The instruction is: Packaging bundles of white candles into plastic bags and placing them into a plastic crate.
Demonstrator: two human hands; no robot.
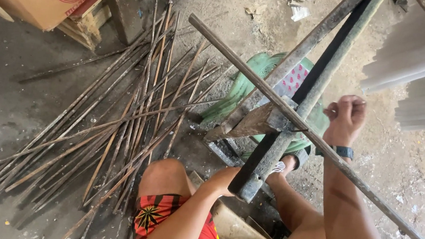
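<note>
A long thin rod [259,87] runs slantwise across the metal frame [303,87]; the right hand [346,118] is fisted above it (grip unclear); the left hand [224,179] cups the frame's lower end; more rods [108,128] lie heaped on the floor alongside.

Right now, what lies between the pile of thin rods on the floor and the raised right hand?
In the head view, the green plastic chair and the dark metal frame stand between the rod pile and the right hand.

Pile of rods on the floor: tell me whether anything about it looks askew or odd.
The rods lie fanned and crossing one another, not bundled, some bent. Paper scraps litter the ground beyond. Nothing else stands out.
</note>
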